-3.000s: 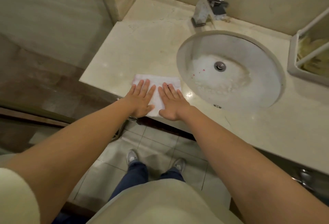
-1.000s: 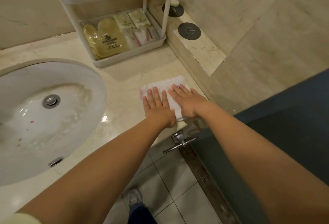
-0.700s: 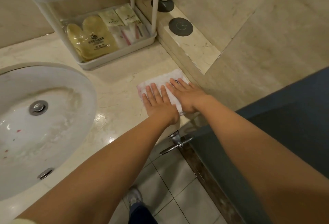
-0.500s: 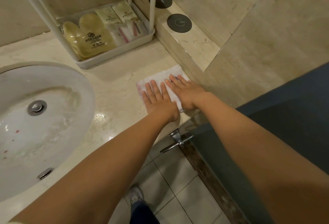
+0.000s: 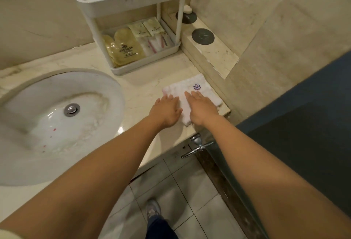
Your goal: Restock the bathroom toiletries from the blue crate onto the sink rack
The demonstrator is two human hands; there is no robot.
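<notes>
Left hand and right hand lie flat, fingers straight, on the folded towel at the desk's right end. Neither grip holds anything. The sink rack stands beyond, slightly left, with the left hand nearer. No blue crate in sight.

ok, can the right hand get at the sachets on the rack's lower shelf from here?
Probably yes. The right hand lies flat on the towel, holding nothing, with bare counter between it and the rack. The lower shelf is open in front, though the upper tray overhangs the sachets.
</notes>
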